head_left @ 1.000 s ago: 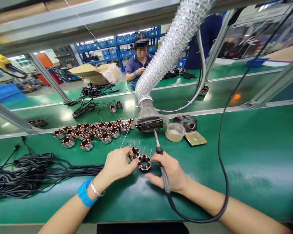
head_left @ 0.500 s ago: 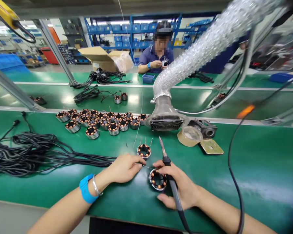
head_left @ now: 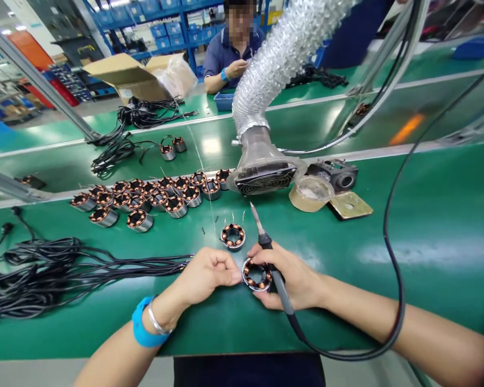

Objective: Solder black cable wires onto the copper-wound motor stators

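Note:
My right hand is closed around a motor stator, a metal ring with copper windings, while also holding a soldering iron whose tip points up and away from me. My left hand is pinched at the stator's left rim; what lies between thumb and finger is hidden. Just beyond the hands, a second stator rests on the green bench with thin wire ends sticking up. A bundle of black cables reaches from the left to beside my left wrist.
Several stators stand grouped at the back left. A fume extractor hood on a foil duct hangs over the bench. Right of it are a tape roll and a metal plate. A co-worker sits opposite.
My right hand has raised the stator slightly up and left, and my fingers have closed in around it. My left hand has come to its rim. The camera view has tilted down and turned.

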The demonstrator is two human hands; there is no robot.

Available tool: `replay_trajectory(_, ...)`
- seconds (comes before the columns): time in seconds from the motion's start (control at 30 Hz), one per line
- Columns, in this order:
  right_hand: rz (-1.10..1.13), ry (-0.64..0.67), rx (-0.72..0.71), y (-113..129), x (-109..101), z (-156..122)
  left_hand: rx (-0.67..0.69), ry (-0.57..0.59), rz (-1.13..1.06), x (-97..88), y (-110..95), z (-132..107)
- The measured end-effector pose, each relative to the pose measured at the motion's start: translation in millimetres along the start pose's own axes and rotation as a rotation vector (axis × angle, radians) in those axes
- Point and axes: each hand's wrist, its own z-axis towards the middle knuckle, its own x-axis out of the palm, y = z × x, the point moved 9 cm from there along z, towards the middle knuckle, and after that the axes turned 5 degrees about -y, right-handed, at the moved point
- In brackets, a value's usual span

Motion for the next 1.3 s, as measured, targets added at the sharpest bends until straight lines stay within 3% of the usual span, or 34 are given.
replay_trajectory(0.07,0.005,-0.009,-0.008,0.4,-0.3,1.9,0.02,-0.045,0.019,-2.1,-5.9,-2.9)
replay_trajectory(0.23,0.041,-0.012,-0.045,0.9,-3.2,2.4,0.119,-0.126,0.325,-21.4,-22.5,-15.5)
replay_trajectory(0.3,0.051,-0.008,-0.055,0.9,-3.8,1.7,0.13,-0.108,0.362,-26.6,-23.4,-15.8)
replay_trajectory(0.43,0.045,-0.017,-0.052,1.2,-5.2,1.5,0.035,-0.012,0.307,-20.4,-11.8,-5.9)
replay_trajectory(0.67,0.03,0.017,0.004,-3.1,-0.1,1.9,-0.1,-0.071,0.048,-4.8,-11.1,10.2)
replay_trajectory(0.8,0.042,0.027,-0.01,-3.4,-0.3,1.4,-0.002,-0.021,0.198,-6.6,-20.0,-2.9)
replay_trajectory(0.9,0.034,0.035,-0.02,-3.2,-0.6,0.7,0.0,0.043,0.303,-7.2,-13.9,-13.3)
replay_trajectory(1.03,0.036,0.03,-0.008,-3.6,-1.3,0.4,0.07,-0.064,0.201,-7.1,-17.8,-9.8)
replay_trajectory(1.13,0.057,0.029,-0.013,-2.6,-2.0,1.5,0.121,-0.042,0.189,1.3,-24.7,-7.8)
replay_trajectory(1.3,0.055,0.046,-0.028,-0.5,-2.3,2.5,0.036,0.045,0.479,-3.1,-14.7,-18.0)
